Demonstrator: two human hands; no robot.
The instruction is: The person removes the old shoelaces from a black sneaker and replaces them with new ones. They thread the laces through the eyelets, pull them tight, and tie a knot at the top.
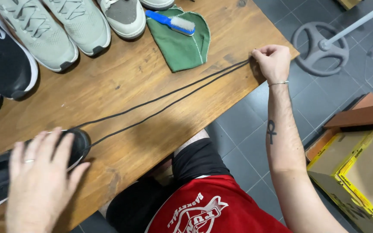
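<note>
A black sneaker point(79, 144) lies on the wooden table point(121, 82) at the lower left. My left hand point(39, 181) rests flat on top of it, pressing it down. Two strands of a black shoelace point(160, 101) run taut from the shoe's toe end up to the table's right corner. My right hand point(273, 60) pinches the lace ends there, at the table edge. A thin bracelet sits on that wrist.
A green cloth point(182, 45) with a blue brush point(173, 21) on it lies at the far side. Pale grey-green sneakers point(61, 30), a white-soled shoe point(124, 17) and a black shoe point(1, 60) line the back. Yellow-edged cardboard boxes point(359, 172) stand on the tiled floor.
</note>
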